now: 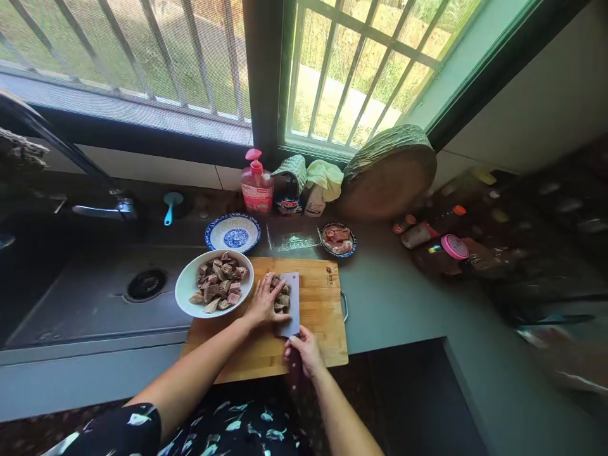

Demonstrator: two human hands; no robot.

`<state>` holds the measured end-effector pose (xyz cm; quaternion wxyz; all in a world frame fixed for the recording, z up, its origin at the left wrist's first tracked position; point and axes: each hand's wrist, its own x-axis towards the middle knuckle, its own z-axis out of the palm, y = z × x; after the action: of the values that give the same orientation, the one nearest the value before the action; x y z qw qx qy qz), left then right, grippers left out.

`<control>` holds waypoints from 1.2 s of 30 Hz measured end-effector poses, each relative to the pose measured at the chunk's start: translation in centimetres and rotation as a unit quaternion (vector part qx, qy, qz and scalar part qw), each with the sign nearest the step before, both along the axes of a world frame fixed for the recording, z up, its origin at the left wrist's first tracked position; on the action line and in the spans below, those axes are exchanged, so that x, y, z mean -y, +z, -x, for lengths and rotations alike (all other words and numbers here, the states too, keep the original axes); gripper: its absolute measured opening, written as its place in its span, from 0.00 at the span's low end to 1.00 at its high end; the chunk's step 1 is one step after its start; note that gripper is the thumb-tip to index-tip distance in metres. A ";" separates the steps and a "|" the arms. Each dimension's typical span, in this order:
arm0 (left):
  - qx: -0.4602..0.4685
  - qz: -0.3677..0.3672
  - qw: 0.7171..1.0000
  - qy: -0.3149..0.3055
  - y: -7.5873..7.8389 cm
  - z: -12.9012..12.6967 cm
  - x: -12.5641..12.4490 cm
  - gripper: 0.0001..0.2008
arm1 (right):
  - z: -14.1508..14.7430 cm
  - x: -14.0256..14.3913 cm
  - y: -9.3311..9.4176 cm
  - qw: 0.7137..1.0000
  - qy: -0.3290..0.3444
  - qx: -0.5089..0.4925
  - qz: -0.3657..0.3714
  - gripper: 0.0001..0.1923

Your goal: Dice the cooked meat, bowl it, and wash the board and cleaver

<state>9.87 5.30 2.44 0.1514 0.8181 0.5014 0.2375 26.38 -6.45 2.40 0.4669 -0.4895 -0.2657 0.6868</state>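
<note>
My right hand [304,349] grips the handle of a cleaver [291,304] whose broad blade lies on a wooden cutting board [318,316]. Several cubes of cooked meat [281,296] rest on the blade. My left hand [262,301] presses against these cubes from the left, fingers spread over them. A white bowl [187,292] with several meat cubes sits on the board's left corner, right next to my left hand.
A sink [90,291] with a drain lies left of the board. Behind stand a blue patterned plate [232,233], a small dish of raw meat [337,239], a pink soap bottle [256,183], a round wooden block [387,174] and bottles [427,231] at right.
</note>
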 end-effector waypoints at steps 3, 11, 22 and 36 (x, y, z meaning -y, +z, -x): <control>0.062 -0.009 0.998 0.026 0.1 -0.4 0.3 0.43 | 2.9 -0.2 0.2 0.998 -0.020 -0.053 -0.007 0.18; 0.157 -0.019 0.987 0.021 5.0 -2.5 2.5 0.36 | 2.7 1.2 4.3 0.997 -0.024 -0.033 -0.067 0.13; 0.167 -0.076 0.961 0.207 9.0 7.5 1.8 0.32 | 9.7 -3.3 10.6 0.989 0.117 0.007 -0.096 0.13; 0.046 -0.027 0.961 0.272 6.7 11.5 0.9 0.30 | 4.0 -3.7 12.4 0.981 0.094 0.101 -0.139 0.12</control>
<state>-1.66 4.44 9.11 0.0816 0.6430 0.6908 0.3205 22.37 -2.75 14.82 0.4347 -0.4593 -0.4495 0.6309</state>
